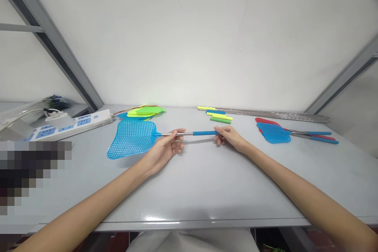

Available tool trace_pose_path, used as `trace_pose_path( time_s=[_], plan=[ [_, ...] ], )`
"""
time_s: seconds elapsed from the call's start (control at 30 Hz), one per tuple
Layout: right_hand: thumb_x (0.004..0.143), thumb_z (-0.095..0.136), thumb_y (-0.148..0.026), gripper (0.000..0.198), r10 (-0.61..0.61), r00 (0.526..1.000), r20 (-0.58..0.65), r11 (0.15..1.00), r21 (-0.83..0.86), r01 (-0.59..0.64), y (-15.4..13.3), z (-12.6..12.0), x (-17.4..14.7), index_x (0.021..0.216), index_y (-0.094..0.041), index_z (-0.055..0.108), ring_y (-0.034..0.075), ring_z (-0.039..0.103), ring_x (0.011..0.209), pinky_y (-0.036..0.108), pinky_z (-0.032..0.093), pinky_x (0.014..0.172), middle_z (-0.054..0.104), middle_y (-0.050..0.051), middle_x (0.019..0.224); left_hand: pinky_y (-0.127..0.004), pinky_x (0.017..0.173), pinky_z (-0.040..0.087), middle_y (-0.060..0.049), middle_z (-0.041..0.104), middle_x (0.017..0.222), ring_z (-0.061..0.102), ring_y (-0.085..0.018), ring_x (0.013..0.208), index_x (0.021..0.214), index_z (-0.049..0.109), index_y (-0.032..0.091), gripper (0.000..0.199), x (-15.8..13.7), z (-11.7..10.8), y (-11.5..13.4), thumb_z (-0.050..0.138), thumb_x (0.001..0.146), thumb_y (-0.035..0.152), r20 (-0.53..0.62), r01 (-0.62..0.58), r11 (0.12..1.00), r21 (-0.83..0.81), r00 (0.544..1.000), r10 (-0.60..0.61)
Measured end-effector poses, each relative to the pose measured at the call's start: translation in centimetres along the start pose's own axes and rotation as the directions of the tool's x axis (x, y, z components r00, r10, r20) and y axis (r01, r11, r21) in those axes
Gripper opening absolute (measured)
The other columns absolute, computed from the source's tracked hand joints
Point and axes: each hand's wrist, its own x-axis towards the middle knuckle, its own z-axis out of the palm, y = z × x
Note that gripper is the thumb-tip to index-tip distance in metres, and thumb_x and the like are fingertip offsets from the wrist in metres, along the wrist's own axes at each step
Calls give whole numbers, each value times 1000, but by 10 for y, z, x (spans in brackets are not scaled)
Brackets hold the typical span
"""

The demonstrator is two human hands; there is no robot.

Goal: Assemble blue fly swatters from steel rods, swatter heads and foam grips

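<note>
A blue fly swatter (132,138) is held level above the grey table, its perforated head to the left. My left hand (167,147) pinches its metal rod close to the head, thumb on top and the lower fingers loosely curled. At the other end, my right hand (228,138) grips the tip of the blue handle sleeve (204,133) between thumb and fingers. Behind the right hand lie several yellow, blue and green handle sleeves (221,119). Past the left hand is a pile of green, yellow and blue swatter heads (144,112).
Several fly swatters (274,132) with red and blue heads lie stacked at the right. Long metal rods (274,115) run along the wall behind them. A white power strip (85,123) with cables stands at the left. Grey frame posts (59,39) rise on both sides.
</note>
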Motion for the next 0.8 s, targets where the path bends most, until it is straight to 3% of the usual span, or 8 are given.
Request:
trace_pose_path(
  time_s=[0.8],
  plan=[
    [69,51,-46,33,-43,997,67,999,-26,45,-4,0,-4,63,-14,54,8,47,50,20,29,44,57,2,56,-24,58,42,-4,55,73,53,-12,63,100,57,16,29,-1,1,-2,53,73,26,-28,-17,1000,14,999,18]
  ],
)
